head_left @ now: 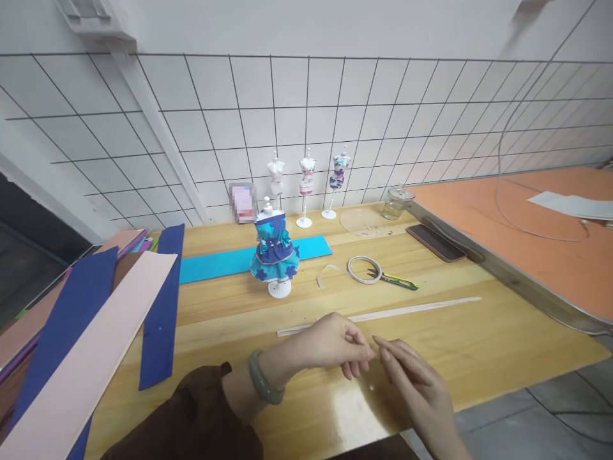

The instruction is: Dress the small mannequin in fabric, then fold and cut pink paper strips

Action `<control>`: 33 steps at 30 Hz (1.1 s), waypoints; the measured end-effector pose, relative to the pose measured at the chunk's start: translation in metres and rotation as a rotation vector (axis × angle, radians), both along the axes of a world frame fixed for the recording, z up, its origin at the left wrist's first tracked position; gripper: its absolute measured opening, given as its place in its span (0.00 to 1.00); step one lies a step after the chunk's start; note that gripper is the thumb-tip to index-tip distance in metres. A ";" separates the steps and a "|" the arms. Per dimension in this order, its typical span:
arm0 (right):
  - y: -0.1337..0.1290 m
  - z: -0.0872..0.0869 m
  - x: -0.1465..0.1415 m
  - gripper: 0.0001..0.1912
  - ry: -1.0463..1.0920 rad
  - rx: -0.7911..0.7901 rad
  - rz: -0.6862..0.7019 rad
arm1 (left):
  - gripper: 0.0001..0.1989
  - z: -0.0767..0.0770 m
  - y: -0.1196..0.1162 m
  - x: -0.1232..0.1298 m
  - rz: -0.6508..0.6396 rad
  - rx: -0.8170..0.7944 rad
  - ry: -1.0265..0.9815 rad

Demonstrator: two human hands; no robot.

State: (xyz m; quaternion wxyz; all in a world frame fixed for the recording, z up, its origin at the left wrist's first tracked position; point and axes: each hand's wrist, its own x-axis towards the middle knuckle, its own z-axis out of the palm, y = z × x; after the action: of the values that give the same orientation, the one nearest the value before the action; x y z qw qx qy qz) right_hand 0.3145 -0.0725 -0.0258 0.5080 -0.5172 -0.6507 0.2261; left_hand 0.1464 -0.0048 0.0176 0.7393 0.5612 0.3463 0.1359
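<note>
My left hand (335,345), with a green bangle (266,378) at its wrist, is closed in a pinch above the front of the wooden table. Facing it, only a small gap away, my right hand (416,383) also pinches with thumb and forefinger. Anything between the fingertips is too small to make out. Just beyond both hands lies a long, narrow pale strip (421,308). Farther back, a miniature dress form (279,289) wears a blue and turquoise dress (274,249). A roll of tape (352,271) lies flat to its right, overlapped by a small yellow-and-black cutting tool (402,282).
Foam-like sheets in pink (90,351) and dark blue (160,326) cover the left side; a turquoise strip (215,263) runs behind the dress. Several small mannequins (306,185) stand by the wall. A phone (435,243), a glass jar (395,207) and an orange surface (498,223) are right.
</note>
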 end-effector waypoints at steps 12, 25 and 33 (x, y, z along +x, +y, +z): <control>0.084 -0.012 0.019 0.14 -0.371 -0.049 -0.003 | 0.10 -0.027 -0.016 0.026 -0.186 -0.450 -0.040; 0.154 -0.001 -0.047 0.12 -0.987 0.273 0.252 | 0.12 -0.030 -0.009 0.021 -0.133 -0.358 0.007; 0.067 -0.001 0.024 0.08 -0.314 0.169 -0.018 | 0.08 -0.026 0.002 0.018 0.147 -0.536 -0.076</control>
State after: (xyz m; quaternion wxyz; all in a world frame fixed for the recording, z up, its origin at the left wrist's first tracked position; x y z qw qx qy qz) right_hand 0.3384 -0.0051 -0.0269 0.4438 -0.5072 -0.7341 0.0826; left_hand 0.1640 -0.0025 -0.0079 0.8621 0.3134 0.3816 0.1137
